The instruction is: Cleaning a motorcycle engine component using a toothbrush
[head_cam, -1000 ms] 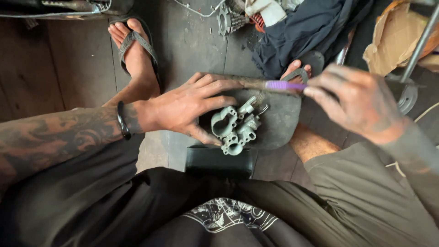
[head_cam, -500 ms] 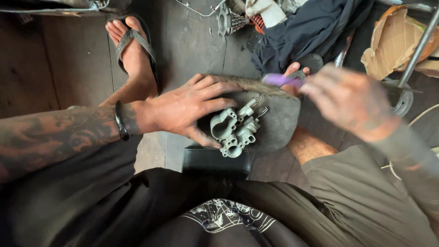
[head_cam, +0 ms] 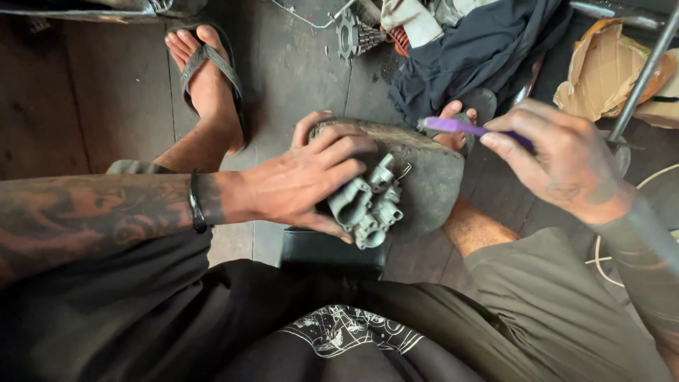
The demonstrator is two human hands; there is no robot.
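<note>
My left hand (head_cam: 308, 180) grips a grey metal carburettor (head_cam: 368, 201) and presses it onto a dark rounded pad (head_cam: 424, 166) in front of me. My right hand (head_cam: 562, 159) is closed around a thin tool with a purple handle (head_cam: 453, 126). The tool's tip points left, above the pad's far edge and a little clear of the carburettor. Below the pad stands a small black box (head_cam: 332, 251).
My feet rest on the dark floor, the left one in a sandal (head_cam: 209, 74). Beyond the pad lie a dark blue cloth (head_cam: 481, 49), a sprocket (head_cam: 348, 35) and torn cardboard (head_cam: 608, 71). A metal rod (head_cam: 643, 78) slants at the right.
My left hand has turned the carburettor slightly on the pad. My right hand with the purple tool has lifted and drawn away to the right.
</note>
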